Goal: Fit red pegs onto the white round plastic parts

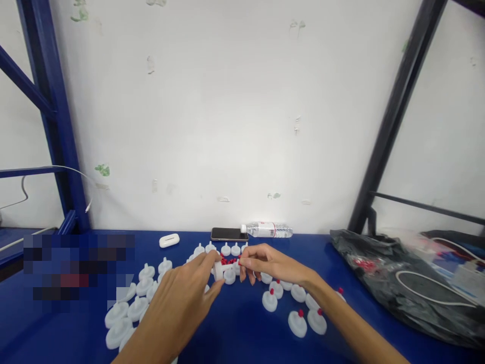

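Observation:
My left hand point(189, 283) is closed on a white cap point(219, 271), its nozzle pointing right. My right hand point(261, 263) pinches a small red piece point(240, 261) between thumb and fingertips, just right of that nozzle. Behind the hands lies a cluster of small red pieces point(228, 261). Several white caps with bare nozzles point(118, 332) stand at the left, and more line the back. On the right, several white caps point(297, 323) carry red tips.
A phone point(227, 234) and a clear bottle point(271, 229) lie by the wall, with a white oval case point(169, 240) to their left. A black plastic bag point(401, 298) with a white cable covers the right side. Blue posts point(62, 111) rise at left.

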A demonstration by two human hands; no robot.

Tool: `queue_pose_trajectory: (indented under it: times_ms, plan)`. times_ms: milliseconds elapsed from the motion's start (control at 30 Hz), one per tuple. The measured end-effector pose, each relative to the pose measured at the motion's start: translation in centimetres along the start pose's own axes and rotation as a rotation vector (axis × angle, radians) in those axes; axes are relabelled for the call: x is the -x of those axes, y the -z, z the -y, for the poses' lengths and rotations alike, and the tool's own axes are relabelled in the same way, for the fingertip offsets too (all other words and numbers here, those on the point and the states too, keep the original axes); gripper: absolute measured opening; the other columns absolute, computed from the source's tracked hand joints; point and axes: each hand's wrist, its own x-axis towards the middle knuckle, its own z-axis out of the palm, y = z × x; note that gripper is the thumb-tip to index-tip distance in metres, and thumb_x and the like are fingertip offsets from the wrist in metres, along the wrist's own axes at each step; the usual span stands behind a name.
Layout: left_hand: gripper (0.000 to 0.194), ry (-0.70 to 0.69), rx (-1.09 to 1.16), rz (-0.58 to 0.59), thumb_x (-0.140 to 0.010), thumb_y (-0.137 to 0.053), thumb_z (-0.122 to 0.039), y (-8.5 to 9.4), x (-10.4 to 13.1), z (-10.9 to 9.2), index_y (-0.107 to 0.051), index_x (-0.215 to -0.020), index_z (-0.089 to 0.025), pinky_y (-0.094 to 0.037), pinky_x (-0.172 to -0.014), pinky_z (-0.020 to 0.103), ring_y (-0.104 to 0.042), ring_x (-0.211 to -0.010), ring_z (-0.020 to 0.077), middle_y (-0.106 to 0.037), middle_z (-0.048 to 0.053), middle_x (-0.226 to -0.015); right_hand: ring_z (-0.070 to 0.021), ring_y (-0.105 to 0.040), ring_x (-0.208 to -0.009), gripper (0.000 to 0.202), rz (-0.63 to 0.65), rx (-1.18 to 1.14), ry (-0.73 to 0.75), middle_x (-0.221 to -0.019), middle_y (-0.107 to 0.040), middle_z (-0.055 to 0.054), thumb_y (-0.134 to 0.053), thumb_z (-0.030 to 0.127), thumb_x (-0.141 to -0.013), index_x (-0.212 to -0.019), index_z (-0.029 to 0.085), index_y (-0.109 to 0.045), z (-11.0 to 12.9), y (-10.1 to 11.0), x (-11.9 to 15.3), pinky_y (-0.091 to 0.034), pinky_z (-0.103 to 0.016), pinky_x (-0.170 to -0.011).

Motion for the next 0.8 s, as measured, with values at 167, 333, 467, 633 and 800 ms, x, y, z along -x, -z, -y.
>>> queue_pose_trajectory:
  times_ms: [167,333,467,633,800]
  plan:
    - [0.026,-0.027,0.003,-0.016,-0.096,-0.054,-0.025,-0.4,0.0,0.0,-0.061,-0.121,-0.026,-0.044,-0.064,0.033,-0.071,-0.074,0.0241,-0.074,0.002,-0.09,-0.0113,-0.063,-0.069,0.041,0.092,-0.138,0.032,-0.088,-0.072,-0.006,-0.06,0.056,-0.095,-0.09,0.016,-0.065,-0.8,-0.4,-0.4,-0.045,-0.024,-0.061]
    - [0.028,-0.041,0.044,-0.016,-0.095,-0.057,-0.025,-0.8,0.0,-0.1,-0.06,-0.123,-0.028,-0.047,-0.065,0.033,-0.072,-0.077,0.0239,-0.075,0.002,-0.102,-0.0106,-0.063,-0.067,0.037,0.106,-0.199,0.061,-0.087,-0.072,-0.005,-0.061,0.053,-0.095,-0.09,0.016,-0.063,-1.3,-0.9,-0.6,-0.044,-0.024,-0.059]
    - [0.028,-0.022,0.002,-0.001,-0.096,-0.055,-0.026,-0.7,0.0,0.0,-0.061,-0.124,-0.027,-0.047,-0.063,0.034,-0.072,-0.072,0.0252,-0.074,0.002,-0.086,-0.0103,-0.063,-0.067,0.036,0.101,-0.23,0.077,-0.086,-0.072,-0.005,-0.061,0.051,-0.096,-0.09,0.016,-0.062,-1.5,-0.9,-0.7,-0.044,-0.023,-0.059]
    - [0.026,-0.063,0.042,-0.064,-0.094,-0.059,-0.027,-1.2,0.1,0.1,-0.062,-0.12,-0.027,-0.05,-0.062,0.033,-0.075,-0.075,0.0243,-0.076,0.001,-0.091,-0.0097,-0.063,-0.066,0.037,0.078,-0.273,0.095,-0.084,-0.071,-0.004,-0.062,0.052,-0.095,-0.088,0.016,-0.062,-1.6,-0.7,-0.8,-0.043,-0.023,-0.059]
    - [0.031,-0.139,0.053,-0.247,-0.091,-0.066,-0.031,-2.0,0.0,0.4,-0.064,-0.122,-0.027,-0.05,-0.053,0.03,-0.07,-0.056,0.0198,-0.076,-0.002,-0.081,-0.0097,-0.064,-0.064,0.037,0.069,-0.37,0.114,-0.081,-0.071,-0.004,-0.066,0.052,-0.092,-0.086,0.016,-0.061,-2.1,-0.9,-0.9,-0.043,-0.022,-0.058]
